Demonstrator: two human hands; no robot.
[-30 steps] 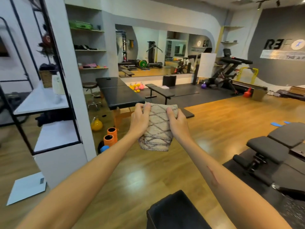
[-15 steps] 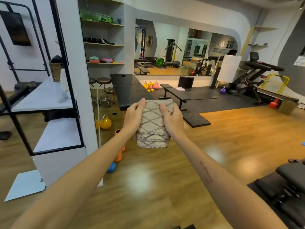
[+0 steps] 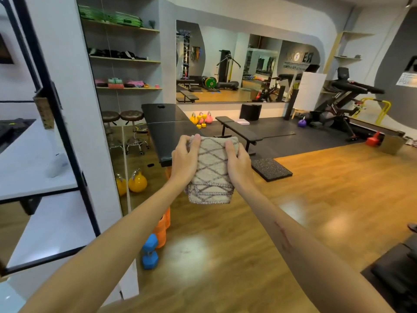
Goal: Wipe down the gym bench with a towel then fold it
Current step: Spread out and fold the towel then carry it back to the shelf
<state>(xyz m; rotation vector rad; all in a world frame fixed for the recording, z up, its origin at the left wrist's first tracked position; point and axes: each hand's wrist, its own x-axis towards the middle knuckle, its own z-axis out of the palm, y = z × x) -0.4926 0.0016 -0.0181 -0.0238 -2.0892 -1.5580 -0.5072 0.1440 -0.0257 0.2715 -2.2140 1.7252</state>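
The towel point(image 3: 212, 170) is held up between the two hands, the left hand point(image 3: 185, 159) at its left side and the right hand point(image 3: 238, 162) at its right side, above the floor point(image 3: 316, 199). Behind the towel stands a long massage table point(image 3: 167, 129), and to the right of it a flat gym bench point(image 3: 239, 129) on a floor mat point(image 3: 277, 132). Two stools point(image 3: 133, 129) are left of the massage table, under the wall shelves point(image 3: 124, 59). A kettlebell point(image 3: 137, 180) sits on the floor below and left of the towel, a dumbbell point(image 3: 150, 253) nearer to the person. A treadmill point(image 3: 352, 105) is far right, a mirror point(image 3: 237, 66) on the back wall
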